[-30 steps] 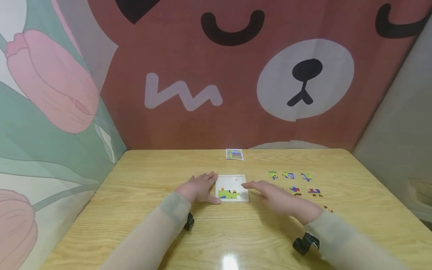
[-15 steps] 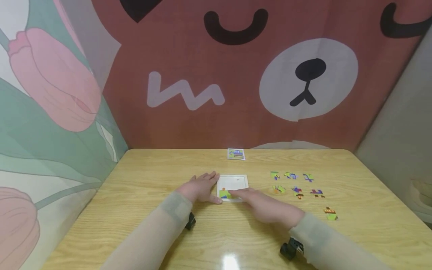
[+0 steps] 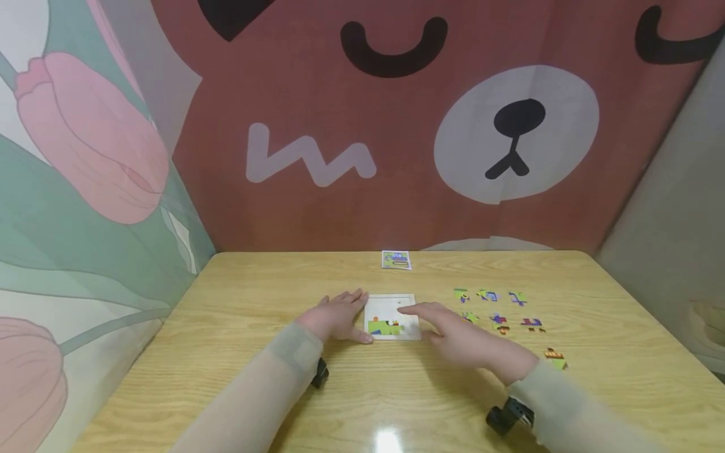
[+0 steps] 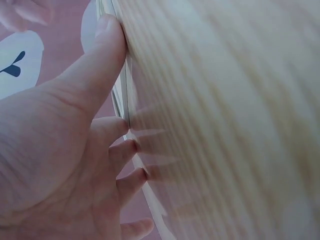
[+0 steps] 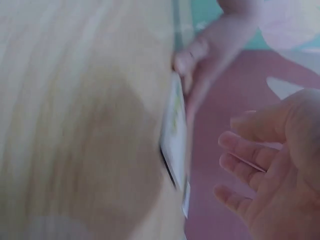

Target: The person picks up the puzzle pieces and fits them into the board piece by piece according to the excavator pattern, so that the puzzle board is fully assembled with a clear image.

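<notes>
A small white square puzzle tray (image 3: 381, 306) lies on the table, with a strip of joined green jigsaw pieces (image 3: 382, 328) along its near side. My left hand (image 3: 335, 318) rests at the tray's left edge, its thumb by the near corner and its fingers by the far one. In the left wrist view, the spread fingers (image 4: 131, 181) of that hand touch down at the table. My right hand (image 3: 455, 335) hovers over the tray's right side, index finger extended. The right wrist view shows its fingers (image 5: 240, 150) loosely bent, holding nothing.
Several loose jigsaw pieces (image 3: 531, 323) lie in rows to the right of the tray, partly behind my right hand. Two more pieces (image 3: 556, 359) lie nearer on that side. A printed picture card (image 3: 396, 260) sits at the table's back edge, before a patterned curtain (image 3: 306, 217).
My right hand reached left over the joined pieces half a second ago, and has since drawn back to the right side of the tray. My left hand has stayed in place.
</notes>
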{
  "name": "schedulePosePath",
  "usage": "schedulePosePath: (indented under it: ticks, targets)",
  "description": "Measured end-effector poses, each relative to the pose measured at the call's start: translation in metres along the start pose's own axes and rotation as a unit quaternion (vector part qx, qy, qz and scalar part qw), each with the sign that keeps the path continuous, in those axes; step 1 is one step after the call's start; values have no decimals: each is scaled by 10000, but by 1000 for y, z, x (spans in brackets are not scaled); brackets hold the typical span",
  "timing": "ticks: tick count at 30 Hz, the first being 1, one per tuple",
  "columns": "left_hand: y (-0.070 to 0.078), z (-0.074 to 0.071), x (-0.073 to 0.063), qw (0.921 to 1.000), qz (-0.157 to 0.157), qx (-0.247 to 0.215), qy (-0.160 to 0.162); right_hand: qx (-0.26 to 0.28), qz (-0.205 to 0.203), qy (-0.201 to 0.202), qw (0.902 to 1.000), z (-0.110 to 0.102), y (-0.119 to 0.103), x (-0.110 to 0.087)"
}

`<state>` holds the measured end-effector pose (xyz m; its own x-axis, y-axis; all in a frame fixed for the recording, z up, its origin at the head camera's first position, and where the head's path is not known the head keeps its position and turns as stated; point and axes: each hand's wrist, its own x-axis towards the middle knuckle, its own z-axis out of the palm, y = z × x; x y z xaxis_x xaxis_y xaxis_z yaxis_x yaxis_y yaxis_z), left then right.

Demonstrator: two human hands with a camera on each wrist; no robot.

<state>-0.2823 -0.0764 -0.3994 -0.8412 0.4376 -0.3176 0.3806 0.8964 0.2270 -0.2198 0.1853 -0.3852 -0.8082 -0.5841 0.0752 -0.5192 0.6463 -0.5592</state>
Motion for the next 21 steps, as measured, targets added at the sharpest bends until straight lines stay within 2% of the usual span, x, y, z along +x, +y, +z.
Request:
schedulePosePath:
  ticks: [5,9,14,18,21]
  targets:
    - [1,1,0,10000,-61,17,-11,-273,129,485,9984,-32,25,-27]
    - [1,1,1,10000,-86,21,-37,-503,414,675,9956,-59,51,-58]
    - [0,0,1,9999,-90,63,-48,-581,858,372,9939,-82,91,-94]
    - [0,0,0,10000,-45,54,-26,-485,1128,99,9924,-91,117,-117]
    - [1,-1,0,10000,-42,12,-20,-436,1318,5,9903,-93,130,-129]
